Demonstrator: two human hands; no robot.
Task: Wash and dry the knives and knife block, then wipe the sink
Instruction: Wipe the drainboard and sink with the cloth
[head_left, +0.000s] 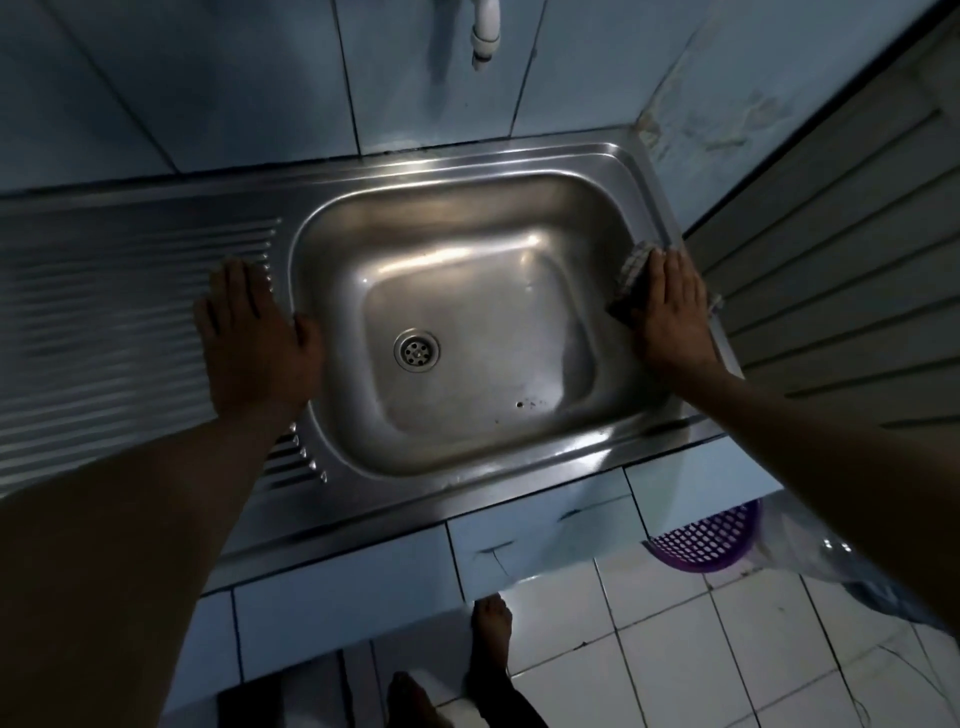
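Surface: a stainless steel sink (613, 156) fills the middle of the frame, set in a tiled surface whose front edge runs across the lower half.
Room: pale blue wall tiles (218, 88) across the top; white floor tiles (675, 639) at lower right; a slatted panel (841, 260) down the right edge.
Basin: rounded rectangle, smooth and shiny, with a round drain (416, 349) left of centre and a few dark specks near its lower right corner.
Drainboard: ribbed steel (104, 312) at the left of the frame.
Tap: a white spout (485, 31) at top centre, over the basin's far rim.
Left hand (254, 332): lies flat on the drainboard beside the basin, fingers straight, grip slack and holding nothing.
Right hand (670, 312): presses flat on a checked cloth (631, 273) at the sink's right rim, fingers straight, not curled round it.
Around: a purple perforated basket (701, 540) under the surface at lower right, clear plastic (810, 545) beside it; bare feet (491, 623) on the floor at the bottom.
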